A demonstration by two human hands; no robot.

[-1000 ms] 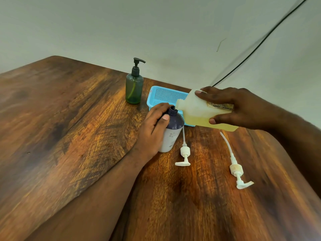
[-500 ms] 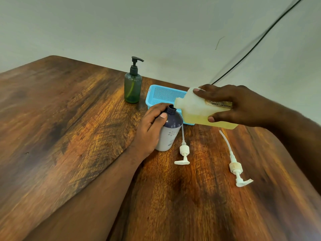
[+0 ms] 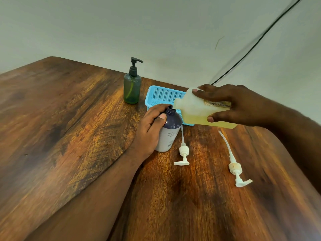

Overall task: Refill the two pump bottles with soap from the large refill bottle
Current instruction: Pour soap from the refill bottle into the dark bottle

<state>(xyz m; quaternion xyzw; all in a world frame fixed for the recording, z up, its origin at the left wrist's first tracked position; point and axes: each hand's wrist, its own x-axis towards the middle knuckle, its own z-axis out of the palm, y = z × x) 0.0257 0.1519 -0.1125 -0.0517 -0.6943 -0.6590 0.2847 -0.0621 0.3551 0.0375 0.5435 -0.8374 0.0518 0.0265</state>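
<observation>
Now your right hand grips the tipped refill bottle, its mouth at the open neck of the purple-topped pump bottle, which your left hand clasps upright on the counter against tipping; both removed pumps lie beside it, so the neck is clear.

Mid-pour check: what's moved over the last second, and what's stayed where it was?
Little has moved. The right hand has eased the refill bottle slightly leftward, bringing its spout right up to the open neck of the purple-and-white bottle. The left hand keeps gripping that bottle upright. Nothing was picked up or let go. The green pump bottle, blue basket and both loose white pumps are unchanged.
</observation>
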